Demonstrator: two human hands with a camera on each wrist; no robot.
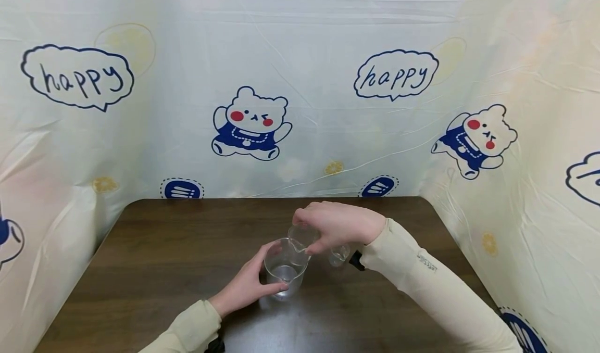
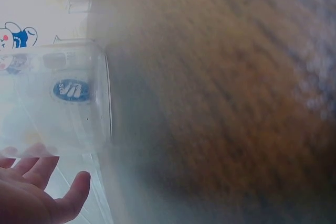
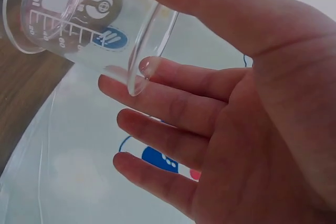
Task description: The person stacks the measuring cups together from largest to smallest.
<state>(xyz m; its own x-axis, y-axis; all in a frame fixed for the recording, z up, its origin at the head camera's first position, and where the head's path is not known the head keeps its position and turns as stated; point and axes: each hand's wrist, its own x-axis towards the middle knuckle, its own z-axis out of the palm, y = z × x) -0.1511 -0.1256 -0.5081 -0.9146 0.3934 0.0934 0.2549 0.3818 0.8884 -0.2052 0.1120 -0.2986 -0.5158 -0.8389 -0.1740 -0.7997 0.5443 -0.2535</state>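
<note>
A clear glass beaker [image 1: 284, 275] stands on the brown table. My left hand [image 1: 246, 285] holds it from the left side, the thumb in front and the fingers behind. In the left wrist view the same beaker [image 2: 58, 98] appears sideways above the fingers of my left hand [image 2: 39, 195]. My right hand [image 1: 344, 223] grips a smaller beaker [image 1: 302, 236] by its rim, over the larger one's mouth. The right wrist view shows this smaller beaker [image 3: 79, 30], marked 100ml, between thumb and fingers of my right hand [image 3: 210, 108]. Whether its base is inside the larger beaker, I cannot tell.
Another clear glass vessel [image 1: 338, 255] stands just right of the beakers, partly behind my right hand. The brown table [image 1: 187, 238] ends at a pale printed curtain [image 1: 309, 46] at the back and sides.
</note>
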